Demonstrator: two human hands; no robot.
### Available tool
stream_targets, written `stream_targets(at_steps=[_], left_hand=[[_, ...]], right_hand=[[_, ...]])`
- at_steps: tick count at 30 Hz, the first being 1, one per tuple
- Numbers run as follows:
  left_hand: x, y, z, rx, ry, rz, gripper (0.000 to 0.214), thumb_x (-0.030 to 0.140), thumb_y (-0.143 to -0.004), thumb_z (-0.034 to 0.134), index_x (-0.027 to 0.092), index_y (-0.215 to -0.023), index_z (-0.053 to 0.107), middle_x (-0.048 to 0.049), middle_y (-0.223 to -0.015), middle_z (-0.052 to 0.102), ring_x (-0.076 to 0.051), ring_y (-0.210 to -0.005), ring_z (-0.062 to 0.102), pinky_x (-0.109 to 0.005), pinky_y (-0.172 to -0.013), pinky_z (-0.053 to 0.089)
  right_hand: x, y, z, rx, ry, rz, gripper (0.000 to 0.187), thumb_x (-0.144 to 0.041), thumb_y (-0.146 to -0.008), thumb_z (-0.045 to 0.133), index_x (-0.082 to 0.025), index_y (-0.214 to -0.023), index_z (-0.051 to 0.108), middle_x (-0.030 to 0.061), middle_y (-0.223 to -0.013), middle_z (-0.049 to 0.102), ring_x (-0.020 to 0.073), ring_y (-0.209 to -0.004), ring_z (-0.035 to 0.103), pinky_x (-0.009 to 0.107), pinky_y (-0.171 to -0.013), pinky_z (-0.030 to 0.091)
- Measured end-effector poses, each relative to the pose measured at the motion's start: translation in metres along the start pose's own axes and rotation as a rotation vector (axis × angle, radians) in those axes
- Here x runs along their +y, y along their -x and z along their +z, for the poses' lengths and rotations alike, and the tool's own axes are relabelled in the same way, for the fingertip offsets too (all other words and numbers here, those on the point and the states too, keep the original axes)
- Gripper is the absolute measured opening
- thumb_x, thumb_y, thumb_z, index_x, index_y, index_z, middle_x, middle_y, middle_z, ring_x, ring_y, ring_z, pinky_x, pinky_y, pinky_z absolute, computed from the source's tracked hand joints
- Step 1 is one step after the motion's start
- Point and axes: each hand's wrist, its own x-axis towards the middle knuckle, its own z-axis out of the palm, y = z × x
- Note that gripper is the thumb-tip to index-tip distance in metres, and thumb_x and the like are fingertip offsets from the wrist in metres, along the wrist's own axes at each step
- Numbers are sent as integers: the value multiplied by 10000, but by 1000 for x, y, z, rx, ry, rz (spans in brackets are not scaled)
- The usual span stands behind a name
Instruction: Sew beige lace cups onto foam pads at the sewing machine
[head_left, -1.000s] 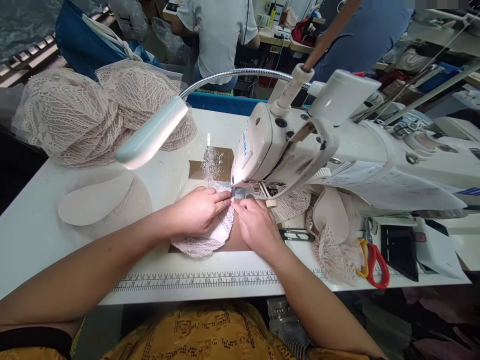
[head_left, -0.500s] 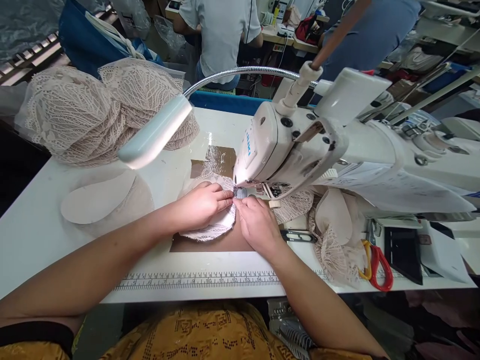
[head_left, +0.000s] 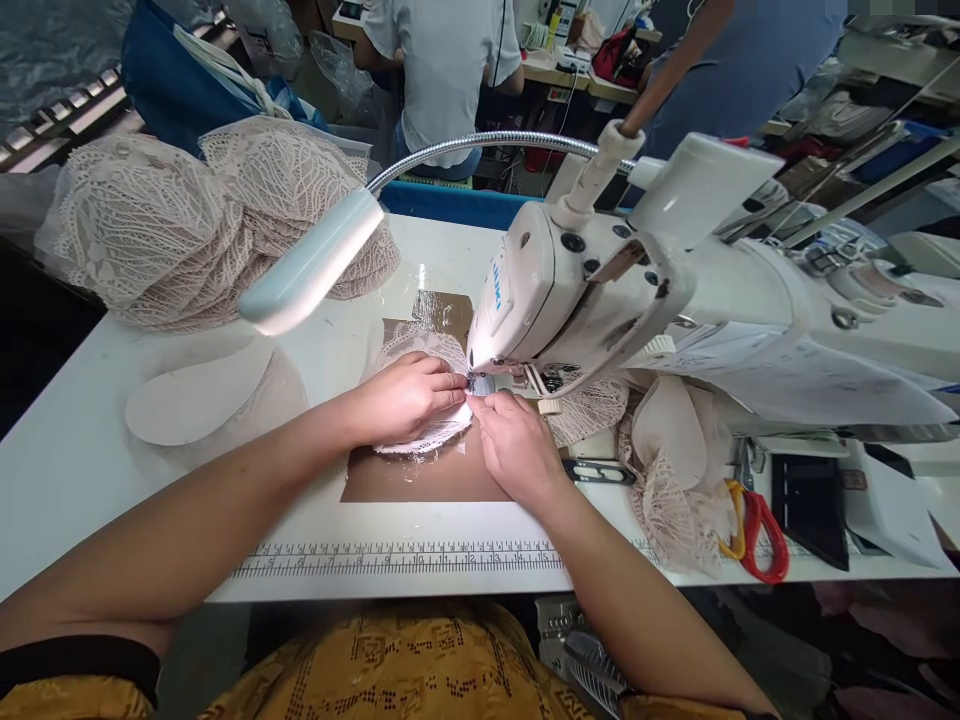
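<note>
We held the lace piece [head_left: 427, 438] flat with left hand [head_left: 401, 400] and right hand [head_left: 517, 445]; even feeding under the sewing machine [head_left: 525, 290] seemed key.

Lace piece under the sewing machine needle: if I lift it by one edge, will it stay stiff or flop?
Probably floppy: the lace piece is thin openwork, and its edge ripples below the left hand. It is likely very light, like the pieces heaped in the lace pile. It may slide easily on the glossy brown patch.
</note>
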Motion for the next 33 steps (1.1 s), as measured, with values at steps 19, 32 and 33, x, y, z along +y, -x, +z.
stream_targets(at_steps=[19, 32, 33], left_hand=[[1, 2, 6, 114, -1, -90, 325, 280, -979, 432, 138, -1166, 658, -124, -1205, 665, -272, -1032, 570, -400, -833, 479], [7, 7, -3, 8, 61, 39, 313, 343, -984, 435, 182, -1111, 672, -117, -1160, 648, -227, -941, 558, -378, -849, 424], [6, 7, -3, 10, 64, 49, 302, 319, -987, 431, 181, -1103, 674, -114, -1190, 647, -224, -953, 560, -373, -851, 422]], right_hand=[[5, -1, 1, -7, -3, -14, 456, -76, -879, 419, -137, -1277, 632, 106, -1002, 682, 225, -852, 582, 330, -799, 452], [4, 3, 2, 83, -32, -31, 407, -99, -880, 432, -186, -1191, 679, 71, -962, 678, 207, -803, 574, 309, -708, 432], [4, 3, 2, 72, -13, -37, 412, -93, -874, 430, -189, -1184, 683, 70, -937, 670, 204, -785, 567, 307, -699, 425]])
